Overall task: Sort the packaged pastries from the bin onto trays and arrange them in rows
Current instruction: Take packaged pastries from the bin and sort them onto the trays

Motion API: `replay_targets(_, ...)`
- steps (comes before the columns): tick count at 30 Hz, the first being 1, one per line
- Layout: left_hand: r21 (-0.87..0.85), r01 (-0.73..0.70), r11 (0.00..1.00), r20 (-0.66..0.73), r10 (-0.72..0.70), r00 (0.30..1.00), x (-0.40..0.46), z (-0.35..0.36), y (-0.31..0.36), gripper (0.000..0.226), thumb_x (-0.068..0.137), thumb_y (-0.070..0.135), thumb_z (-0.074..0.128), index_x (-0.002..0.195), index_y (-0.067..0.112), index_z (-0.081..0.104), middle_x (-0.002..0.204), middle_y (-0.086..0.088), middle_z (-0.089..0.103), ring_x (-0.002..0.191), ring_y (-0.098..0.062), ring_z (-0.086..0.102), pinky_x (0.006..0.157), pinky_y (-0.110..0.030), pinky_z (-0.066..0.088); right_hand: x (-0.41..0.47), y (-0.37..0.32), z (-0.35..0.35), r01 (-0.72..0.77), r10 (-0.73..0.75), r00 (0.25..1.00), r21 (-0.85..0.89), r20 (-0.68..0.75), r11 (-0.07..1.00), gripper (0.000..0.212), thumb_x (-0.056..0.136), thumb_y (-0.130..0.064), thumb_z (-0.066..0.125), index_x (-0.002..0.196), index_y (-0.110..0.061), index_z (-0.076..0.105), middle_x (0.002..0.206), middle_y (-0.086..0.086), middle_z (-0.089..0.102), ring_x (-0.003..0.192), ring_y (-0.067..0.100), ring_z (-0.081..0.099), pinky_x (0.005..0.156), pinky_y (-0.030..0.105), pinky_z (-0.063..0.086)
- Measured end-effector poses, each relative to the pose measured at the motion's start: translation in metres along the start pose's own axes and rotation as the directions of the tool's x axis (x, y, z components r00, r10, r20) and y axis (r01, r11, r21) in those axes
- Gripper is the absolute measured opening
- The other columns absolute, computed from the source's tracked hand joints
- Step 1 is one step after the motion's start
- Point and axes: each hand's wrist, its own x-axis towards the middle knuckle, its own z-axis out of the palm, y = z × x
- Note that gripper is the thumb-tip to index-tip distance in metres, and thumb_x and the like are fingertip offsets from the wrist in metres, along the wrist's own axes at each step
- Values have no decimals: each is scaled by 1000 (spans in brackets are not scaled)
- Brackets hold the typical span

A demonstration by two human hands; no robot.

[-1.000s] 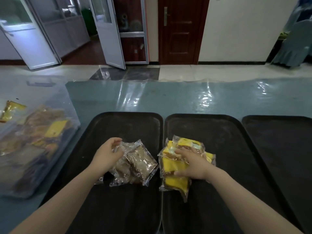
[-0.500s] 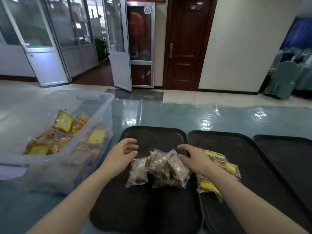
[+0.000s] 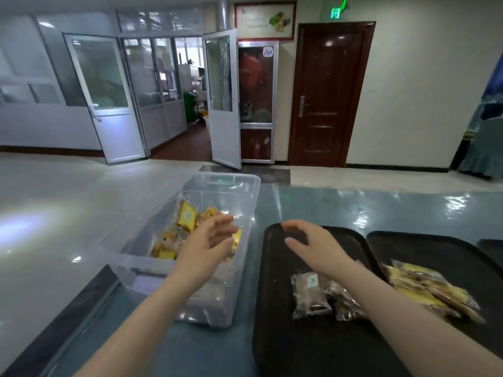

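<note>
**Now both hands are heading for the bin**

Left hand [image 3: 206,248] is hovering over the clear bin [image 3: 239,186], fingers loosely spread, holding nothing; right hand [image 3: 313,247] is hanging empty above the left tray [image 3: 268,268], grip half curled. Yellow packets [image 3: 186,216] are lying jumbled in the bin, pointing every way. Brown packets [image 3: 309,293] are sitting on the tray, long axes running roughly away from the person. Light, soft, crinkly and probably slippery: I'd be pinching across the middle.

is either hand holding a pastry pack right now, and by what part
Nothing is held. The left hand hovers open over the clear bin, and the right hand hangs open above the left tray.
</note>
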Motion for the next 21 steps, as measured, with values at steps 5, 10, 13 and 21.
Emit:
replay_targets(5, 91, 42, 995, -83, -34, 996, 17, -55, -29, 39, 87, 10, 62, 107, 42, 54, 101, 15, 70, 94, 2, 64, 70, -13, 51, 37, -40, 26, 70, -73, 997, 95, 27, 993, 37, 92, -21, 62, 128, -30, 55, 116, -22, 57, 111, -3, 52, 97, 18, 40)
replay_targets(10, 222, 92, 971, -128, -64, 990, 39, -99, -62, 41, 86, 10, 62, 106, 44, 51, 101, 15, 68, 96, 1, 63, 86, -32, 52, 89, -63, 62, 147, -159, 982, 119, 105, 982, 39, 92, -20, 62, 129, -26, 54, 120, -16, 57, 111, -3, 50, 89, 10, 38)
replay_targets(13, 401, 77, 913, -126, -28, 992, 51, -125, -85, 40, 85, 14, 62, 109, 43, 48, 109, 19, 62, 104, -2, 59, 92, -33, 48, 117, -71, 91, 158, -167, 966, 60, 197, 986, 38, 93, -25, 62, 130, -26, 54, 121, -13, 57, 110, 0, 51, 91, 16, 40)
replay_targets(21, 809, 81, 583, -70, -42, 997, 83, -185, -129, 58, 87, 25, 58, 139, 35, 34, 139, 6, 48, 110, -17, 56, 68, -22, 40, 168, -76, 151, 151, 64, 821, -324, 567, 934, 41, 93, -35, 58, 131, -21, 52, 121, 1, 59, 101, 17, 59, 87, 31, 49)
